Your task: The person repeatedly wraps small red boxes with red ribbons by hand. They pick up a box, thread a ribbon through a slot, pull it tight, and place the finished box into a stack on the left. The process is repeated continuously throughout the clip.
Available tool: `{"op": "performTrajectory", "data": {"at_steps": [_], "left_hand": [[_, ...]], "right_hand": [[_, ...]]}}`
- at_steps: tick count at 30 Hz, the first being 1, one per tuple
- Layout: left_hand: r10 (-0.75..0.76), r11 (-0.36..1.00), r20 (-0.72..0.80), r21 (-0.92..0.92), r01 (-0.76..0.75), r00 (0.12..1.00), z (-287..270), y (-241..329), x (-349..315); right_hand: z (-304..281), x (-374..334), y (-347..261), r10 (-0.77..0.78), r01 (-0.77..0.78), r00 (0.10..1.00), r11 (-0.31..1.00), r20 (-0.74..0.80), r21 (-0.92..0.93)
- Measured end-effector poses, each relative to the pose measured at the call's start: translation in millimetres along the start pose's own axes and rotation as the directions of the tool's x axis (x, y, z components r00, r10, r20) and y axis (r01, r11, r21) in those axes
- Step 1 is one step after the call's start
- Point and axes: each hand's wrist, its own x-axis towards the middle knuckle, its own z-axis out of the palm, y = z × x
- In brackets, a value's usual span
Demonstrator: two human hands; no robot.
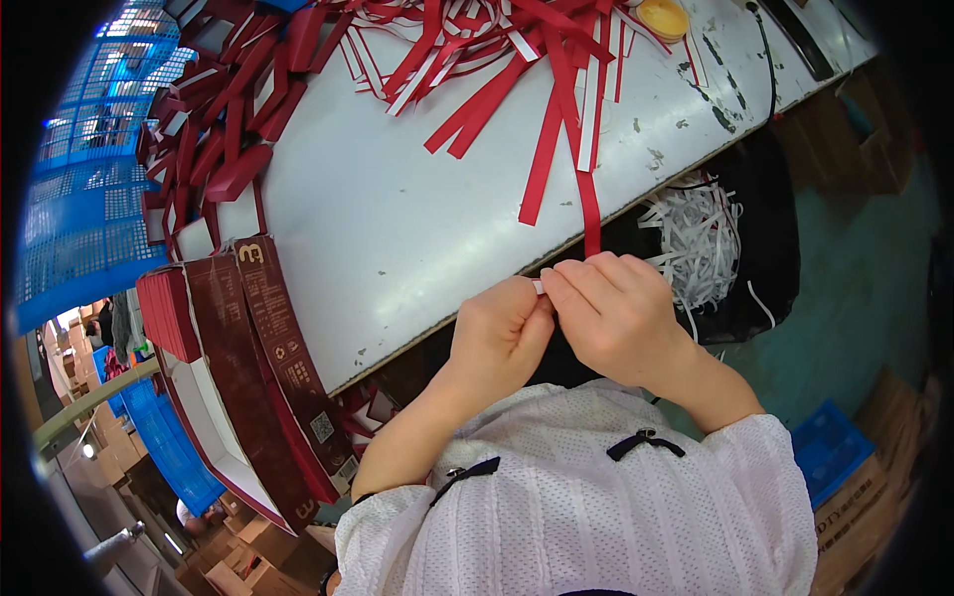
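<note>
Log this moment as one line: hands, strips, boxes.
left hand: closed on pale piece; right hand: closed on same piece; red strips: loose on white table; red boxes: heaped, table's left

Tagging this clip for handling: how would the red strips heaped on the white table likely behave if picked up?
The red strips look light, being thin and narrow. They'd probably flop, since several curve within the heap. They may tangle, as many cross one another.

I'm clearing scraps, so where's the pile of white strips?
In the head view, the white strips sit right of centre in a black container, beside the table and near the right hand.
</note>
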Motion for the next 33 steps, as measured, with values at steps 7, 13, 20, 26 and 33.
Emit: {"op": "performTrajectory", "data": {"at_steps": [7, 13, 20, 26, 33], "left_hand": [[-0.085, 0.970, -0.229, -0.241, 0.029, 0.970, 12.6, -36.5, -31.6], [-0.323, 0.665, -0.513, -0.721, -0.195, 0.796, -48.8, -63.2, -76.6], [-0.338, 0.362, -0.610, -0.787, -0.499, 0.717, -115.9, -29.0, -87.7], [-0.124, 0.835, -0.343, -0.544, -0.089, 0.931, -73.1, 1.7, -50.0], [0.460, 0.887, 0.031, -0.063, -0.458, 0.887, -56.4, 31.4, 15.4]], "right_hand": [[7.2, -37.6, 38.7, 0.846, -0.269, 0.499, -0.057, 0.190, 0.961], [28.3, -157.2, 181.4, 0.944, 0.145, 0.044, -0.329, 0.326, 0.933], [40.3, -267.1, 273.7, 0.989, -0.845, -0.141, -0.095, -0.048, 0.526], [7.4, -51.9, 59.2, 0.653, -0.566, 0.701, 0.753, -0.285, 0.335], [-13.5, 6.3, -12.3, 0.175, -0.114, 0.974, 0.928, -0.144, 0.356]]}}
